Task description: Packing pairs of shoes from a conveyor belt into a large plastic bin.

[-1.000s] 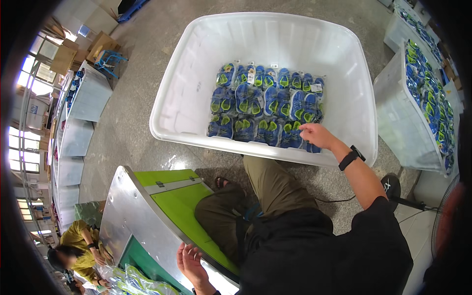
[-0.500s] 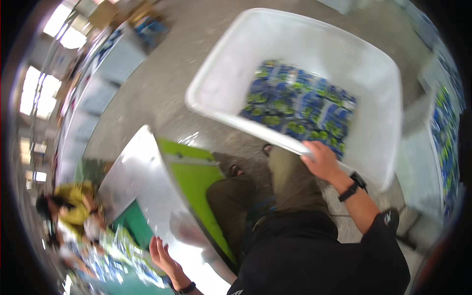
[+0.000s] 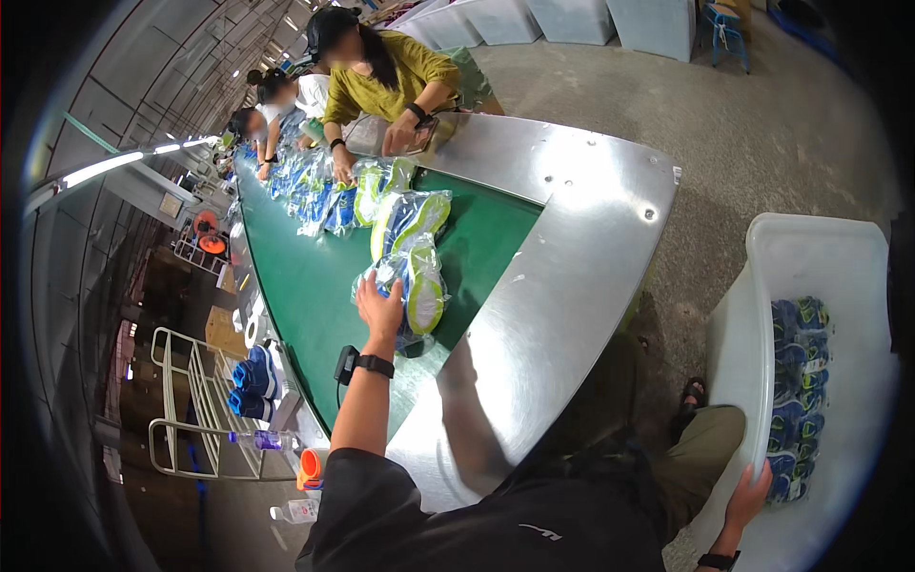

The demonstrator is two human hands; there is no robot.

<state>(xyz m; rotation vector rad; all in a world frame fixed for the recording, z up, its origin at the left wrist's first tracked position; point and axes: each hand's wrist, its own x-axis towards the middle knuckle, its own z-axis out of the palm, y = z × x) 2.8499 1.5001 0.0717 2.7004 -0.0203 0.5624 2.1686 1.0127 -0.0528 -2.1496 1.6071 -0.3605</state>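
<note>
On the green conveyor belt [image 3: 315,296], my left hand [image 3: 381,310] reaches to the nearest pair of blue, white and lime shoes [image 3: 419,291] in a clear plastic bag. Its fingers are spread against the near side of that bag and are not closed round it. More bagged shoes [image 3: 329,205] lie in a line up the belt. At the lower right my right hand [image 3: 750,496] grips the rim of a big white plastic bin [image 3: 753,381]. Inside the bin are rows of bagged blue and green shoes [image 3: 799,400].
A metal worktop [image 3: 581,248] borders the belt end. A person in a yellow top [image 3: 400,76] works across it, with others beyond. A rack [image 3: 191,410], unbagged blue shoes [image 3: 253,381], a purple-labelled bottle [image 3: 262,440] and an orange container [image 3: 310,467] are at the left.
My view has turned left toward the belt. My left hand has moved from over the metal edge to the bagged shoes. My right hand still holds the bin's rim.
</note>
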